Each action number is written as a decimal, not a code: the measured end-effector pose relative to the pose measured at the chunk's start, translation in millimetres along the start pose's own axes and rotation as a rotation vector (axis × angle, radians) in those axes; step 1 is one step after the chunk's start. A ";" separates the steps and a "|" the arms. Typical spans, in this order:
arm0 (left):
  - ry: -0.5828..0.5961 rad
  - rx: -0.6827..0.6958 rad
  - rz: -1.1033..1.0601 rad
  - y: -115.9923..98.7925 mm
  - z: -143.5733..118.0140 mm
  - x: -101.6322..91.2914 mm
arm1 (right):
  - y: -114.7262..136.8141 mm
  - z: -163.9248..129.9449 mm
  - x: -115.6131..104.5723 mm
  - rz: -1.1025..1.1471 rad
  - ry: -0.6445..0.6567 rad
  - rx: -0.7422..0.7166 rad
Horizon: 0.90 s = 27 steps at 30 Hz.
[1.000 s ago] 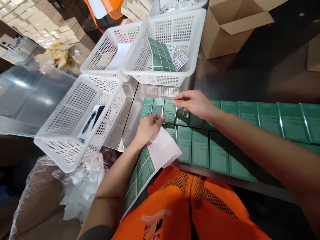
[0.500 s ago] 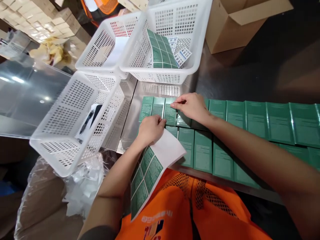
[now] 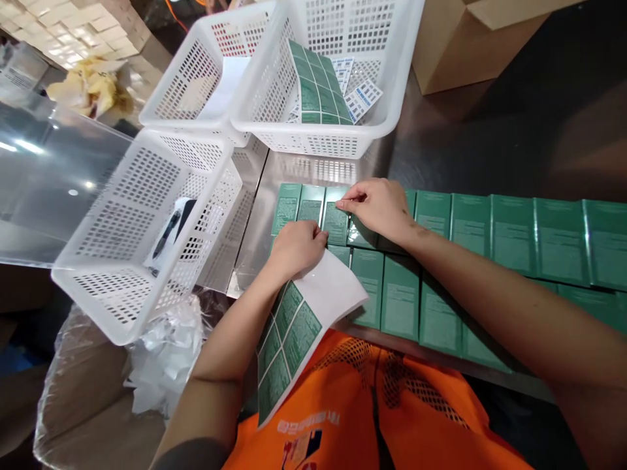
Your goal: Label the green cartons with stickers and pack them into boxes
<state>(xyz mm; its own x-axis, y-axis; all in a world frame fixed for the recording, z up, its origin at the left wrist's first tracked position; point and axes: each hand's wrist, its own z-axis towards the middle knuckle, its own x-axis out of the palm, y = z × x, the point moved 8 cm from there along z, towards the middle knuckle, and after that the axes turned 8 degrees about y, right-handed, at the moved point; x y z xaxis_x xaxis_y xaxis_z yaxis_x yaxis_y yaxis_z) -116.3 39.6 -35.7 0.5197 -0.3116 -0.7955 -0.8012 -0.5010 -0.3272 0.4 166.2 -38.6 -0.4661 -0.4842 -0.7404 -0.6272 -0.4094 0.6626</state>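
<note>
Green labels pressed onto green boxes [image 3: 399, 294] lined up across the desk [image 3: 274, 215].

Left hand [image 3: 296, 247] closed on the label sheet [image 3: 301, 320], trailing toward 6 o'clock; right hand [image 3: 377, 205] pinched at 12 o'clock, apparently on a label over the third box [image 3: 335, 219], though fingertips hid it. Risked crooked, creased sticking if released unevenly. White baskets [image 3: 147, 215] at 10 o'clock.

Dark green boxes [image 3: 399, 297] with fine pale print in rows; white-backed sheet [image 3: 298, 320] of green labels edged in white; white perforated baskets [image 3: 142, 222]; orange mesh vest [image 3: 372, 405]; brown carton [image 3: 470, 39]; grey metal table [image 3: 274, 176].
</note>
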 end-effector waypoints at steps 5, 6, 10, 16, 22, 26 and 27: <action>0.020 0.008 0.049 2.1 -3.3 -2.0 | 2.4 -5.6 -8.6 0.005 -0.150 -0.042; 0.012 0.011 0.042 2.9 -6.3 -2.6 | 1.1 -4.2 -8.6 0.018 -0.151 -0.032; -0.221 -0.037 -0.016 9.5 -30.5 -21.7 | -3.7 1.7 -5.7 0.085 -0.067 0.019; -0.794 -0.142 -0.187 29.3 -94.3 -67.2 | 24.5 -78.2 -20.4 0.335 0.032 -0.167; -0.987 -0.122 -0.314 27.4 -123.0 -75.1 | 56.9 -192.3 3.2 0.435 0.029 -0.388; -0.926 -0.089 -0.350 22.2 -121.1 -67.8 | 66.3 -210.1 16.7 0.436 -0.190 -0.513; -0.907 -0.061 -0.410 26.6 -121.0 -66.0 | 66.9 -209.8 16.8 0.415 -0.218 -0.517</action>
<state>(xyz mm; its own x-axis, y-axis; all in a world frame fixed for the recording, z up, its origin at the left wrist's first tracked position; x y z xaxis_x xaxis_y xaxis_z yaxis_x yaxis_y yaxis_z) -136.0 -50.8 69.9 0.3091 0.6172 -0.7236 -0.5802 -0.4805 -0.6576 81.4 -31.6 17.0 -0.7518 -0.5360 -0.3840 -0.0178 -0.5657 0.8244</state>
